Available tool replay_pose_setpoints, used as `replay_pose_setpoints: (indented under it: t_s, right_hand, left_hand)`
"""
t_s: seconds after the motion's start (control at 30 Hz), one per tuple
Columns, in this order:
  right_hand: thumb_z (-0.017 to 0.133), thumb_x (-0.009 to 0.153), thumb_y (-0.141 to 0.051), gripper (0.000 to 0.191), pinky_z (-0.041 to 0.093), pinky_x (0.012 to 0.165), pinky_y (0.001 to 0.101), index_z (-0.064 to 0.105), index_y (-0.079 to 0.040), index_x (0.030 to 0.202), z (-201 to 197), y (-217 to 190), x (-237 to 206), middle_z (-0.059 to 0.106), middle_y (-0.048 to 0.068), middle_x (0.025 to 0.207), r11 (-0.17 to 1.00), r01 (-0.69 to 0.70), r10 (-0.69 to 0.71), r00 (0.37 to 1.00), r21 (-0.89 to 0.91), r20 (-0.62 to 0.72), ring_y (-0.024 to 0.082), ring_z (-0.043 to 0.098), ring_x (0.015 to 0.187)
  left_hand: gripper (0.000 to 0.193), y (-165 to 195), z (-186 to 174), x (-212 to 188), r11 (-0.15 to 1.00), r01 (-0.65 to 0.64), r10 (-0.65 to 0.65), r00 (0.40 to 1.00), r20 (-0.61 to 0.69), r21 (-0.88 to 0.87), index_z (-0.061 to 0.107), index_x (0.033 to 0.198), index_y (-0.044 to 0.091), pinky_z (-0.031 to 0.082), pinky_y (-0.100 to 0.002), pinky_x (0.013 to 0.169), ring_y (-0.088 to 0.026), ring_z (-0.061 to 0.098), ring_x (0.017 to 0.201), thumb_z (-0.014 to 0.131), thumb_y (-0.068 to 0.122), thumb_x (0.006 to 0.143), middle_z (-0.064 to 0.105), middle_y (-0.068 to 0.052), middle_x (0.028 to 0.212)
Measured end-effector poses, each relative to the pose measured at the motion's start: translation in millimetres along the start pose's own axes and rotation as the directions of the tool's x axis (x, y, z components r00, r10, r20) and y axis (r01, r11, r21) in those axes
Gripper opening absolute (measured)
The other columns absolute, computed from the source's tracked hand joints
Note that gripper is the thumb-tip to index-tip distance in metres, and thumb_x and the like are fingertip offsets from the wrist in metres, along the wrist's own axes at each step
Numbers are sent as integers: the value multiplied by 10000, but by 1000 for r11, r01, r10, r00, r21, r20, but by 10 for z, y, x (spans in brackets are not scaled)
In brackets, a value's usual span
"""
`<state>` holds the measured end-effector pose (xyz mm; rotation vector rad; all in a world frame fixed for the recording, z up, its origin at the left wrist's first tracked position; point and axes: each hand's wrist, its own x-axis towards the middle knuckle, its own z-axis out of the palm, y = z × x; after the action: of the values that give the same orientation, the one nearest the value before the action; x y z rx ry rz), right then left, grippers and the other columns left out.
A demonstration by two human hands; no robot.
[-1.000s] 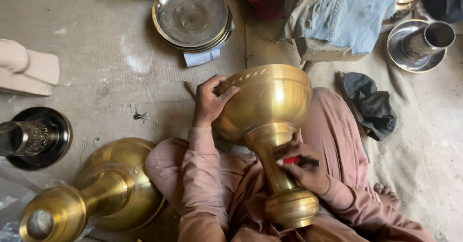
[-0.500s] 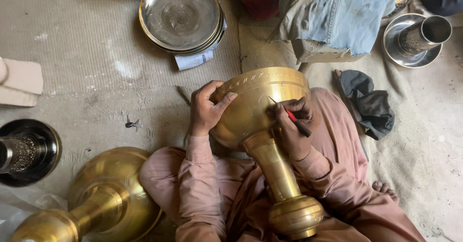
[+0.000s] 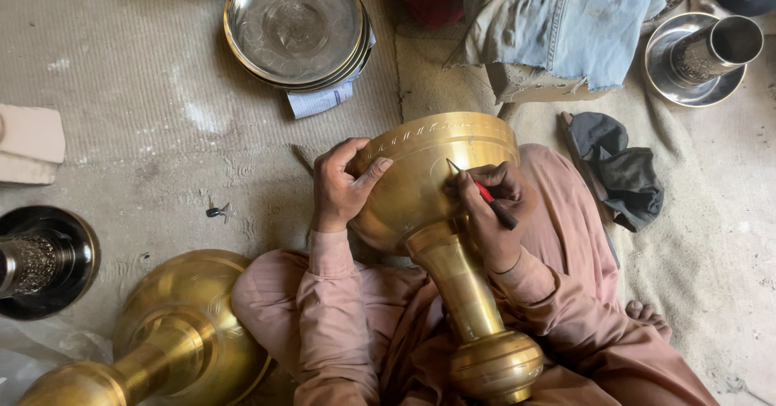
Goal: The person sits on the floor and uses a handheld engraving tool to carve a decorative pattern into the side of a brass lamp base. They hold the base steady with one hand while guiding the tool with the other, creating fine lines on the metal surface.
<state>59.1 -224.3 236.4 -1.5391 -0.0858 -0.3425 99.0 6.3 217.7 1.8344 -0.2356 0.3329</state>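
Our left hand [image 3: 343,188] grips the brass goblet's [image 3: 436,188] rim; our right hand [image 3: 489,212] pinches a red-black marking tool [image 3: 485,196] against it. Stacked metal plates [image 3: 295,26] and a dark rag [image 3: 618,171] lie nearby on the floor [image 3: 137,107].

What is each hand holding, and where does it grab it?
The left hand grips the brass goblet by its bowl rim. The right hand pinches a red pen mid-shaft.

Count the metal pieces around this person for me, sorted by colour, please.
Gold-coloured stemmed vases: 2, one in the lap, steadied by the left hand while the right hand holds a red pen against it, and one lying on the floor.
Silver-coloured stacks of plates: 1.
Silver-coloured cup on a dish: 1.
Dark engraved piece: 1.
Total: 5.
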Motion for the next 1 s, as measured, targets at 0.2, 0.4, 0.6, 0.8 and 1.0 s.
replay_pose_setpoints:
  t_s: [0.2, 0.4, 0.6, 0.8, 1.0]
  right_hand:
    - [718, 983, 36, 194, 539, 700, 233, 575, 15, 853, -60, 28, 72, 716, 126, 860, 999, 35, -32, 994, -26, 101, 111, 688, 777]
    - [719, 963, 19, 211, 553, 682, 227, 561, 5, 823, -129, -58, 126, 751, 116, 859, 998, -25, 36, 974, -49, 225, 111, 710, 757]
    - [727, 964, 13, 176, 571, 704, 234, 608, 14, 835, -153, -99, 191, 761, 129, 886, 999, 10, 2, 948, -36, 318, 122, 727, 786]
    - [731, 952, 13, 162, 586, 721, 230, 618, 17, 836, -198, -107, 220, 773, 139, 907, 1000, -17, 25, 927, -25, 375, 124, 737, 805]
    - [717, 968, 17, 167, 586, 713, 231, 607, 16, 842, -174, -159, 195, 769, 132, 902, 1000, -1, -2, 922, 6, 386, 121, 736, 795]
  left_hand:
    - [372, -5, -3, 1, 1000, -17, 18, 1000, -11, 23, 714, 1050, -5, 552, -281, 697, -131, 683, 763, 806, 336, 935, 736, -75, 874]
    - [363, -22, -10, 1, 999, -8, 8, 1000, -15, 32, 710, 1035, -2, 545, -281, 688, -131, 667, 741, 813, 329, 928, 727, -73, 854]
    - [365, -44, -14, -5, 999, -23, 23, 1000, -16, 44, 713, 1041, 5, 532, -276, 670, -119, 650, 729, 805, 343, 936, 720, -58, 846]
    - [358, -59, -20, -8, 999, 19, -19, 1000, 0, 26, 723, 1041, 15, 511, -268, 626, -106, 624, 697, 798, 347, 931, 712, -39, 819]
    - [358, -41, -23, -4, 1000, -28, 28, 1000, -6, -4, 717, 1060, 5, 548, -274, 688, -115, 676, 764, 793, 337, 947, 739, -56, 881]
